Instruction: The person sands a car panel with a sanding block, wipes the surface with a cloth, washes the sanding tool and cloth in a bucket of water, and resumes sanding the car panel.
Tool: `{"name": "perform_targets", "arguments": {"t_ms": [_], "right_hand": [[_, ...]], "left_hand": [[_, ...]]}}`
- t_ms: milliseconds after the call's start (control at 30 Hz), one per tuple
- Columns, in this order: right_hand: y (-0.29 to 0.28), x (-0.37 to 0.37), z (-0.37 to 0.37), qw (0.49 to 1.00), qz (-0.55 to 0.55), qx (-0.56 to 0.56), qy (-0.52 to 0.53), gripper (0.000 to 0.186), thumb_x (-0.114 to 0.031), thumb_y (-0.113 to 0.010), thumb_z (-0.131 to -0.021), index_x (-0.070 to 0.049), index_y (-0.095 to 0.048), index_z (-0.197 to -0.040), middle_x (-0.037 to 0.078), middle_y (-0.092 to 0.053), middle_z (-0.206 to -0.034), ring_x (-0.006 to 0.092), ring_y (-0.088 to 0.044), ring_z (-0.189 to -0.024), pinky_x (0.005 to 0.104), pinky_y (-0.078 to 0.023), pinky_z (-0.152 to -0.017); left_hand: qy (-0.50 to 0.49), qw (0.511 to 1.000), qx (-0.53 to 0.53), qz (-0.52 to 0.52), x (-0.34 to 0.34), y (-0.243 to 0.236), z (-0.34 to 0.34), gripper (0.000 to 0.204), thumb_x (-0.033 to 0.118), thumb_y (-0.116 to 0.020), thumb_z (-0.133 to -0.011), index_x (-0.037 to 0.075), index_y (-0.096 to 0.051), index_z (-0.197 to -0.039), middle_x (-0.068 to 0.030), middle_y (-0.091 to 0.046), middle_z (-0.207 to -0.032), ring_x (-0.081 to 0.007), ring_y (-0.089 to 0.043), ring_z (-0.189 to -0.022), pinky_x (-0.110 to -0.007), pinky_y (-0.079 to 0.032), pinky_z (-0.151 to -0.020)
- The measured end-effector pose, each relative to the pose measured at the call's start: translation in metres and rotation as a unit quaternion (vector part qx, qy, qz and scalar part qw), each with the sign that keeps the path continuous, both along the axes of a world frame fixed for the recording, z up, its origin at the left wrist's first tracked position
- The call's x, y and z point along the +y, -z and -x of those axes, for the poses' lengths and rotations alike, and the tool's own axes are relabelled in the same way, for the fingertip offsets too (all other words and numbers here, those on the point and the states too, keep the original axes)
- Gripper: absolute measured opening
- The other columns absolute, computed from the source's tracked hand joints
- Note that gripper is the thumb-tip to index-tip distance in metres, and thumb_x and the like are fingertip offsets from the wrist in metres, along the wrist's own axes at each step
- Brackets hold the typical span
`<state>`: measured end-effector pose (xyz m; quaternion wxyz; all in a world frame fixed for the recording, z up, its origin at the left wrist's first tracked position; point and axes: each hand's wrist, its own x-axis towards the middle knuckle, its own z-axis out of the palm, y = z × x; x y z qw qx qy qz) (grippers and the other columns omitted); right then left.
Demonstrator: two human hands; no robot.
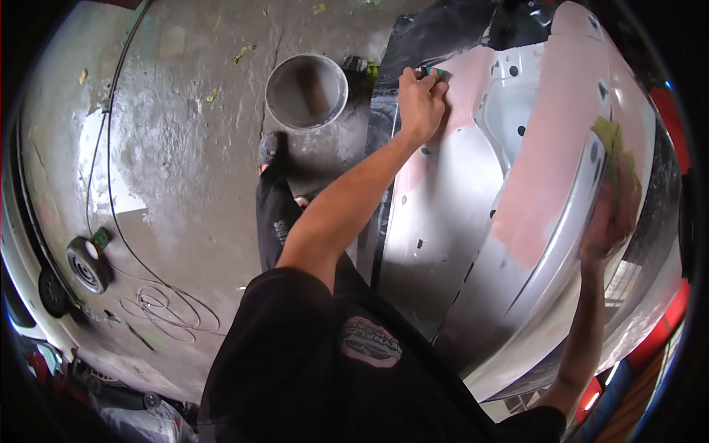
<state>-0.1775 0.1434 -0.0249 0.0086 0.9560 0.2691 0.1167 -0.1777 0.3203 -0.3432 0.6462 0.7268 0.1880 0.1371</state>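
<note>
Upper centre of frame, our left hand (421,100) pinches a small, light green sanding block (437,72) on the stiff silver car panel (443,214); our right hand (609,214) presses flat, fingers spread.

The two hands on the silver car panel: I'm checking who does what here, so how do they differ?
The left hand reaches far up the silver panel and pinches a small green block against a pink filler patch; the right hand sits lower, at the panel's right edge, pressed under a yellow-green cloth. The left arm is stretched out, the right one bent close. Both are bare and touch the panel.
</note>
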Motion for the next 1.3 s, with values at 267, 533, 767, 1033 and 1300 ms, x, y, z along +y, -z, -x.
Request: {"name": "perform_targets", "arguments": {"t_ms": [267,533,767,1033,1300], "right_hand": [[-0.006,-0.003,0.003,1.0,0.009,0.005,0.02,0.044,-0.021,-0.049,-0.102,0.003,-0.058,-0.137,0.023,-0.06,-0.137,0.0424,-0.055,-0.128,0.0507,-0.042,-0.11],[-0.01,0.003,0.009,0.998,-0.015,-0.01,0.057,0.043,-0.018,-0.049,-0.101,0.004,-0.059,-0.136,0.025,-0.059,-0.136,0.0418,-0.055,-0.128,0.0495,-0.041,-0.11],[0.0,0.002,0.002,0.998,-0.049,-0.021,0.025,0.042,-0.014,-0.053,-0.1,0.002,-0.058,-0.138,0.019,-0.062,-0.134,0.037,-0.054,-0.127,0.0458,-0.041,-0.109],[-0.011,-0.012,0.011,0.999,-0.045,-0.009,0.015,0.046,-0.023,-0.057,-0.1,-0.005,-0.057,-0.142,0.017,-0.056,-0.141,0.0332,-0.054,-0.127,0.0411,-0.041,-0.109],[-0.017,-0.005,0.033,0.911,-0.348,0.184,0.121,0.051,-0.024,-0.067,-0.09,0.0,-0.059,-0.135,0.009,-0.06,-0.13,0.0195,-0.056,-0.12,0.0328,-0.042,-0.105]], "left_hand": [[-0.005,0.999,-0.033,-0.02,-0.003,0.006,0.027,0.028,0.017,-0.069,-0.093,-0.004,-0.072,-0.113,-0.0208,-0.055,-0.101,-0.0355,-0.056,-0.092,-0.045,-0.045,-0.08],[0.03,0.999,-0.034,0.004,-0.021,0.0,0.065,0.03,0.015,-0.07,-0.093,0.0,-0.072,-0.119,-0.019,-0.055,-0.104,-0.0342,-0.058,-0.093,-0.042,-0.048,-0.082],[0.043,0.994,0.065,0.074,0.041,0.028,-0.008,0.037,0.013,-0.076,-0.082,-0.004,-0.07,-0.115,-0.0254,-0.066,-0.102,-0.038,-0.066,-0.091,-0.044,-0.052,-0.084],[0.271,0.91,-0.147,0.277,0.059,-0.266,-0.021,0.06,0.009,-0.076,-0.085,0.001,-0.045,-0.136,-0.0163,-0.065,-0.097,-0.0166,-0.063,-0.067,-0.032,-0.052,-0.053],[0.201,0.949,-0.233,0.065,-0.008,-0.285,0.012,0.027,0.023,-0.081,-0.077,0.001,-0.076,-0.091,-0.0166,-0.066,-0.093,-0.0333,-0.064,-0.081,-0.041,-0.053,-0.078]]}}
